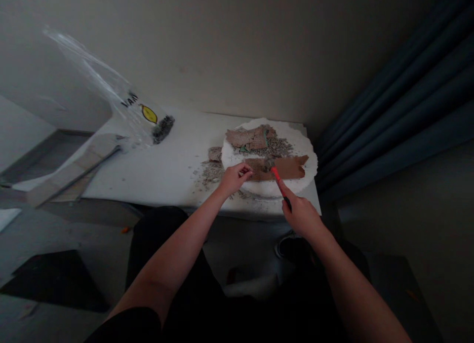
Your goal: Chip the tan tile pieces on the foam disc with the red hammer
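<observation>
A round white foam disc lies at the right end of a white tabletop. Brown cardboard-like pieces and grey crumbled bits lie on it. My right hand is closed round a red-handled tool, whose tip rests on the nearest brown piece. My left hand is curled at the disc's near left edge, fingers pinched on the end of that brown piece.
A clear plastic bag with a yellow mark and dark grit stands at the table's left. Grey crumbs are scattered beside the disc. A dark blue curtain hangs at the right. A pale wall rises behind the table.
</observation>
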`<state>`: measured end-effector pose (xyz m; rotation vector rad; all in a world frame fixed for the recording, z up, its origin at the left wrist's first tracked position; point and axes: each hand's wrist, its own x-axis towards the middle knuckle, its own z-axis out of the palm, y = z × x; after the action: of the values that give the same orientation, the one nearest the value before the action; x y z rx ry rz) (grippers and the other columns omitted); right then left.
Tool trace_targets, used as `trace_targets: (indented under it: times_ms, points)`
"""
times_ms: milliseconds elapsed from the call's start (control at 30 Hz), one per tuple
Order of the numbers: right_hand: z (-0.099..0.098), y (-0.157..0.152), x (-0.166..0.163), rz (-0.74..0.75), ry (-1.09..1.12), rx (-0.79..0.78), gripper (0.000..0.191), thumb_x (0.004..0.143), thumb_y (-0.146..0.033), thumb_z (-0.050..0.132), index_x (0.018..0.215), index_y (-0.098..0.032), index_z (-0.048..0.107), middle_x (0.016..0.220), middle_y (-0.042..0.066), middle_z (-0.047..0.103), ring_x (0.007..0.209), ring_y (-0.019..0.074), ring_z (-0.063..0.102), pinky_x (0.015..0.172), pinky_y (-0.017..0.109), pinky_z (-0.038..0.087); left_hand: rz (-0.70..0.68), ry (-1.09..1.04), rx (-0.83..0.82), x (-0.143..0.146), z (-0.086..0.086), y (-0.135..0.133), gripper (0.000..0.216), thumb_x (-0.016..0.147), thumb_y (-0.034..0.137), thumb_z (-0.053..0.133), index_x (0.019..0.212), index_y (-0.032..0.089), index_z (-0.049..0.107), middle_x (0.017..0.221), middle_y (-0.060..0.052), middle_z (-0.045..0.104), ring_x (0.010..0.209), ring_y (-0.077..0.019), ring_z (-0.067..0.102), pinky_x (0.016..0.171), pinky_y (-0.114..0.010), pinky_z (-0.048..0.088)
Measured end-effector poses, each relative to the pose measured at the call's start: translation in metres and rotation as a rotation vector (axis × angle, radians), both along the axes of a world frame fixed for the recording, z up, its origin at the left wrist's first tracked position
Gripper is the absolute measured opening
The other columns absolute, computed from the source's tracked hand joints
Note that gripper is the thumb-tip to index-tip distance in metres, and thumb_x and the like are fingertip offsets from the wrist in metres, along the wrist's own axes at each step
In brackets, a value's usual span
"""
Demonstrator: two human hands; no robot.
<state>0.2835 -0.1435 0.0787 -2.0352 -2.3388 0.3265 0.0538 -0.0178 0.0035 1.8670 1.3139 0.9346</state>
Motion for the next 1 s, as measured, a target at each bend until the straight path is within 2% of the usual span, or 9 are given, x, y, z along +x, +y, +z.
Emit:
trace_targets:
  times_ms: [167,300,433,600,733,867,1000]
  points:
    - [-0.002,0.000,0.001,0.008,0.011,0.017,0.073,0.097,-0.024,0.043,0.163,-0.024,0.012,0.084,0.008,0.075,0.069,0.0244,0.067,0.063,0.031,0.044,-0.008,0.014,0.028,0.000,-0.001,-0.001,0.016,0.087,0.033,0.062,0.095,0.020,0.068,0.086,-0.001,0.073,0.076,-0.0133,0.066,0.069,-0.026,0.050]
    - [-0.002,0.000,0.000,-0.001,0.017,0.025,0.074,0.097,-0.025,0.044,0.163,-0.023,0.010,0.081,0.007,0.074,0.067,0.0244,0.066,0.062,0.031,0.044,-0.012,0.073,0.058,0.001,0.000,-0.003,0.017,0.089,0.033,0.060,0.097,0.021,0.067,0.084,-0.001,0.073,0.069,-0.0119,0.063,0.067,-0.026,0.049]
    - [-0.001,0.001,0.000,-0.009,0.045,0.020,0.072,0.096,-0.024,0.044,0.162,-0.024,0.015,0.081,0.007,0.074,0.067,0.0241,0.067,0.063,0.031,0.044,-0.011,0.116,0.088,0.002,-0.001,-0.005,0.016,0.089,0.032,0.059,0.099,0.022,0.066,0.082,0.001,0.071,0.065,-0.0104,0.061,0.066,-0.025,0.047]
    - [0.014,-0.005,0.002,-0.004,0.183,0.056,0.067,0.097,-0.024,0.043,0.161,-0.021,0.024,0.079,0.007,0.074,0.068,0.0230,0.067,0.065,0.030,0.045,0.022,0.073,0.072,0.004,0.000,-0.007,0.030,0.086,0.030,0.063,0.114,0.023,0.054,0.089,0.002,0.072,0.065,-0.0096,0.060,0.068,-0.025,0.047]
    - [0.027,-0.015,-0.002,0.046,0.308,0.101,0.067,0.098,-0.026,0.041,0.162,-0.022,0.020,0.088,0.008,0.076,0.067,0.0206,0.067,0.065,0.028,0.046,0.054,0.092,0.065,0.006,-0.001,-0.007,0.038,0.084,0.032,0.067,0.117,0.023,0.048,0.087,0.002,0.072,0.062,-0.0096,0.059,0.067,-0.025,0.047]
    - [0.026,-0.018,-0.011,0.105,0.238,0.085,0.068,0.097,-0.023,0.042,0.162,-0.024,0.020,0.089,0.007,0.076,0.070,0.0219,0.069,0.066,0.029,0.047,0.069,0.062,0.061,0.007,-0.003,-0.007,0.044,0.083,0.030,0.068,0.119,0.023,0.044,0.087,0.002,0.072,0.064,-0.0099,0.061,0.066,-0.024,0.046]
    - [0.023,-0.018,-0.014,0.088,0.201,0.102,0.069,0.098,-0.023,0.042,0.162,-0.023,0.016,0.090,0.007,0.076,0.072,0.0225,0.069,0.067,0.029,0.048,0.075,0.040,0.034,0.007,-0.003,-0.008,0.043,0.082,0.028,0.068,0.117,0.023,0.043,0.085,0.003,0.071,0.063,-0.0096,0.061,0.064,-0.023,0.046]
